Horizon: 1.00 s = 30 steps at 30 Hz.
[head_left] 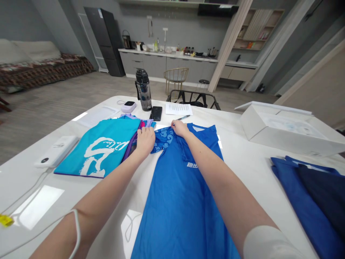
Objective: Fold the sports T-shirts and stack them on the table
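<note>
A blue T-shirt [178,201] lies on the white table in front of me, with white lettering on the chest and a patterned left sleeve. Its right side looks folded inward, under my right forearm. My right hand [180,128] pinches the shirt at the top of the patterned sleeve. At that sleeve's outer end, my left hand [146,139] is closed on the fabric; its fingertips are partly hidden. Just left of this hand sits a stack of folded shirts, topped by a teal T-shirt [107,144] with large white brush lettering.
A water bottle [144,91], a black phone [156,113], a printed sheet [178,108] and a pen [184,117] are at the back. A white device [57,151] with a cable [35,189] lies left. To the right are a white box [283,135] and folded dark blue clothes [309,194].
</note>
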Available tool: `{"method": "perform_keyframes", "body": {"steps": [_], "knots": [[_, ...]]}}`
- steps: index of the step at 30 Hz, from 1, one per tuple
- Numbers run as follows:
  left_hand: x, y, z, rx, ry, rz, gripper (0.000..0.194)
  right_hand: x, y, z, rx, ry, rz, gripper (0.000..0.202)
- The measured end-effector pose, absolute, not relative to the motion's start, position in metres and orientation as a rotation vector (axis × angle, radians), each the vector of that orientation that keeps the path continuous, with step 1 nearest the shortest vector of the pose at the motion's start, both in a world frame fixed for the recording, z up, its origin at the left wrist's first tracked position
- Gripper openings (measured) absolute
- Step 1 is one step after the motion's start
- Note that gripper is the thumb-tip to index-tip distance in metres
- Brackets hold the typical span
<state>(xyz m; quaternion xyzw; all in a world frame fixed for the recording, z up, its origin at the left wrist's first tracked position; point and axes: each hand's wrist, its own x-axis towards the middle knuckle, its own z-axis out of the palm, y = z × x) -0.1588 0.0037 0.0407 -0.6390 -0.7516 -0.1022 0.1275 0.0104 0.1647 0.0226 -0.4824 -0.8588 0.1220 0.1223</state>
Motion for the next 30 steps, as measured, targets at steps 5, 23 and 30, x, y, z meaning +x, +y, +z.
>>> {"method": "perform_keyframes", "body": {"steps": [5, 23, 30], "knots": [[-0.147, 0.002, 0.081, -2.022, -2.311, -1.101, 0.015, 0.031, 0.168, 0.030, -1.171, -2.309, 0.519, 0.016], [0.040, -0.007, 0.058, -2.646, -1.948, -0.422, 0.057, 0.231, 0.132, 0.034, -1.664, -2.011, 0.579, 0.035], [0.045, -0.015, 0.046, -2.612, -2.061, -0.451, 0.042, 0.230, 0.086, 0.030, -1.895, -2.126, 0.426, 0.028]]}}
